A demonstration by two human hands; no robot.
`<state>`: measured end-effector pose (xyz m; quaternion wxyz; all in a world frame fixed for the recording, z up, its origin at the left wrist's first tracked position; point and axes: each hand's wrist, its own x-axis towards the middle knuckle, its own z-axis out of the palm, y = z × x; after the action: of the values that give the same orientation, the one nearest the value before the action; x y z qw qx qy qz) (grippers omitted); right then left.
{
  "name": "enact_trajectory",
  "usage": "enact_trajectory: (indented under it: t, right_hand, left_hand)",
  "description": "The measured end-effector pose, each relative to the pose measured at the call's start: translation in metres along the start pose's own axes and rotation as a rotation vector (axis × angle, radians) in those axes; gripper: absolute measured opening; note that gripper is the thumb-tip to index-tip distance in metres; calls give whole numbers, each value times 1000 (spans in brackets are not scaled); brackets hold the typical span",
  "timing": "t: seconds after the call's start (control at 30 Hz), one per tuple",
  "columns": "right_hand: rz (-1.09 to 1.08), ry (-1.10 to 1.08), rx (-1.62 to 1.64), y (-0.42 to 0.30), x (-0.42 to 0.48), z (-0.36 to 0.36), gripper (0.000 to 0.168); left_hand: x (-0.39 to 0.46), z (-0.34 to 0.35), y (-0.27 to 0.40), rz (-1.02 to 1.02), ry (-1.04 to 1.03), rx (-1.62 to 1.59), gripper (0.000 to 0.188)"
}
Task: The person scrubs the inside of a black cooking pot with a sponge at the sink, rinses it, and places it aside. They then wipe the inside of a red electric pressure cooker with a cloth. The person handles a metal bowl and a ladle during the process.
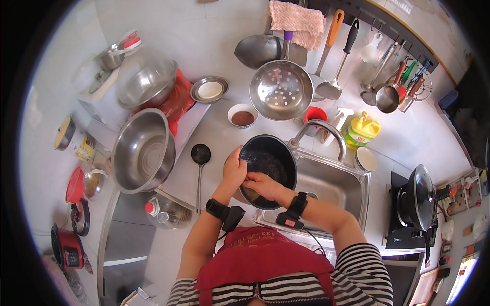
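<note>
A black-lined cooking pot [273, 157] is tilted up in front of me, over the left end of the steel sink [329, 187]. My left hand [234, 168] grips its left side, the thumb over the rim. Inside the pot, near the lower left wall, my right hand [264, 185] is closed around a yellowish-brown pad [250, 194], mostly hidden by the fingers. Wet-looking streaks mark the pot's dark inner surface. Just right of the pot arches the faucet [325, 126].
A black ladle [201, 155], a bowl of brown liquid [242, 118] and a large steel basin [143, 151] sit to the left. Behind the sink stand a yellow detergent jug [361, 128] and a spray bottle [335, 126]. A lidded wok [419, 199] rests on the stove at right.
</note>
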<state>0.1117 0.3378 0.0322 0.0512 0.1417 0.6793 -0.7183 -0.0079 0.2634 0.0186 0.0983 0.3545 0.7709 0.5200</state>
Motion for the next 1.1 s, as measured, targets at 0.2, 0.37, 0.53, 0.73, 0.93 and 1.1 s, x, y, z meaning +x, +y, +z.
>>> enact_trajectory:
  t: [0.2, 0.37, 0.53, 0.73, 0.93, 1.1]
  right_hand:
    - [-119, 109, -120, -3, -25, 19, 16]
    - [-174, 119, 41, 7, -24, 13, 18]
    - [-179, 87, 270, 11, -8, 19, 21]
    - [-96, 43, -364, 17, -4, 14, 29]
    - [-182, -122, -1042, 52, -41, -24, 17]
    - [-438, -42, -1141, 74, -56, -43, 24]
  left_hand:
    - [8, 0, 2, -42, 16, 36, 36]
    - [11, 0, 8, -58, 14, 31, 35]
    - [10, 4, 15, -62, 17, 10, 35]
    - [12, 6, 18, -46, 34, 107, 34]
    - [23, 1, 1, -52, -11, 34, 33]
    - [23, 3, -5, -10, -54, -132, 37]
